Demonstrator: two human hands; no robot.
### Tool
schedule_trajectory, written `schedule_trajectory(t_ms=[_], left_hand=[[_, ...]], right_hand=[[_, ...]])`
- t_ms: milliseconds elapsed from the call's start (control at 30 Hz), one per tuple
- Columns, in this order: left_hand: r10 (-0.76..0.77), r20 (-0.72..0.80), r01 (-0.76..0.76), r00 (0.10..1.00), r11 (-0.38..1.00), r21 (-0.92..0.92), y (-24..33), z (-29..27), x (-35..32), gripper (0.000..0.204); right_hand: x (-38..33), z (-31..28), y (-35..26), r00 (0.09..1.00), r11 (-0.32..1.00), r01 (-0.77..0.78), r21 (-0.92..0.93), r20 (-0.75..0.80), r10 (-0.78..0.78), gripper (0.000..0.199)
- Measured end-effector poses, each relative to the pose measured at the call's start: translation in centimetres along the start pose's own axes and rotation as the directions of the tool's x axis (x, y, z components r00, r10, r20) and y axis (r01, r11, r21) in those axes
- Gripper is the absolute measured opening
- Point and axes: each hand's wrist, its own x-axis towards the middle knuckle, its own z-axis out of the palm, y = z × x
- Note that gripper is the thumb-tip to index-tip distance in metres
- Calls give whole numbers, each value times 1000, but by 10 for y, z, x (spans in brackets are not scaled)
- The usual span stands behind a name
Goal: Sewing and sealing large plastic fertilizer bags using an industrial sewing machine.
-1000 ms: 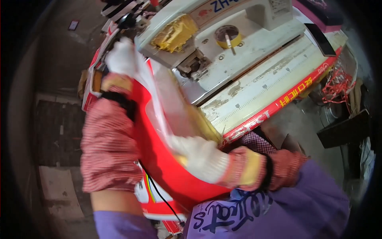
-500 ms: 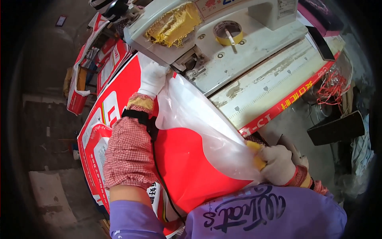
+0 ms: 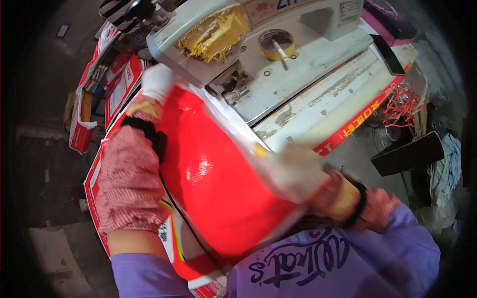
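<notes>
A large glossy red bag (image 3: 218, 184) with a white inner lining is stretched between my two gloved hands, in front of a grey-white machine (image 3: 278, 59). My left hand (image 3: 156, 82), in a white glove with a checked red sleeve cover, grips the bag's upper edge close to the machine. My right hand (image 3: 293, 171), also gloved and blurred by motion, grips the bag's lower right edge near my purple sleeve. The bag's red face is turned up toward me.
A roll of yellow tape (image 3: 277, 47) and crumpled yellow tape (image 3: 216, 32) sit on the machine. A long white table edge with a red strip (image 3: 357, 124) runs right. Flat red-and-white bags (image 3: 107, 94) lie at the left. A tangle of red string (image 3: 402, 107) hangs right.
The bag's white plastic lining showed between my hands before; now the red face is spread smooth. My left hand rose toward the machine, and my right hand moved up and left along the edge.
</notes>
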Motion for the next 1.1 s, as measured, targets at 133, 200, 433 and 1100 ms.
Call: schedule_trajectory(t_ms=[133, 200, 433, 1100], left_hand=[[-118, 141, 81, 983, 967, 243, -55, -55, 39, 23], [30, 90, -62, 995, 921, 383, 6, -93, 65, 19], [289, 537, -426, 793, 893, 147, 117, -188, -18, 14], [64, 957, -404, -282, 897, -179, 177, -288, -61, 35]], right_hand=[[96, 37, 2, 809, 641, 587, 494, -396, -435, 29], [124, 30, 7, 948, 945, 311, 101, -107, -301, 29], [170, 33, 35, 961, 984, 166, -65, 237, -146, 22], [175, 13, 31, 814, 951, 297, -87, 544, -204, 23]])
